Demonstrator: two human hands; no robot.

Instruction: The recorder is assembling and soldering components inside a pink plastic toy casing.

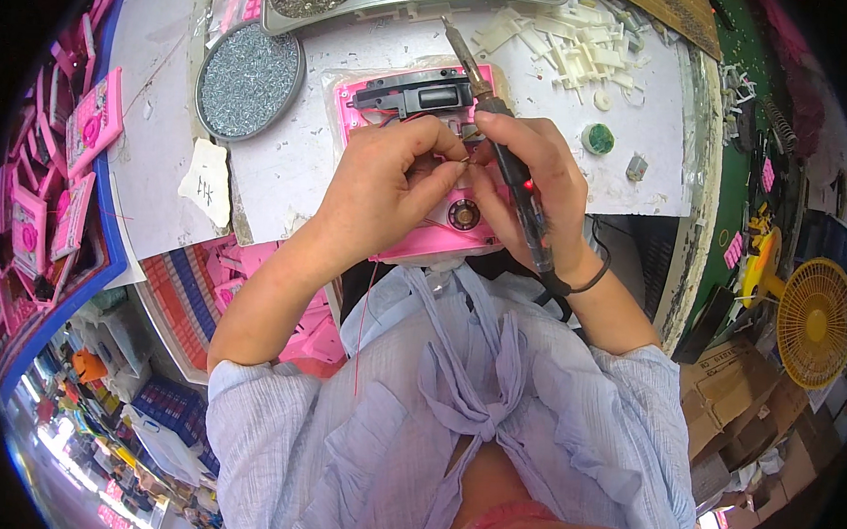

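Both hands meet over an open pink plastic casing [434, 243] in front of me. My left hand [375, 182] is closed, thumb and forefinger pinching a thin wire end. My right hand [555, 166] is wrapped round a soldering iron [465, 60], its dark handle showing a small red light and its metal tip pointing away to the upper left. Right fingertips also touch the pinch point. A black plastic part [414, 92] lies across the casing's far end; a round dark part [463, 214] sits near its close end. A thin red wire [364, 319] hangs below my left wrist.
A round dish of small screws [249, 80] stands left of the casing, beside a torn paper piece [206, 181]. Behind are a metal tray [312, 12] and white plastic parts [579, 49]. A green spool [597, 138] sits at right. Pink casings [94, 122] fill the far left.
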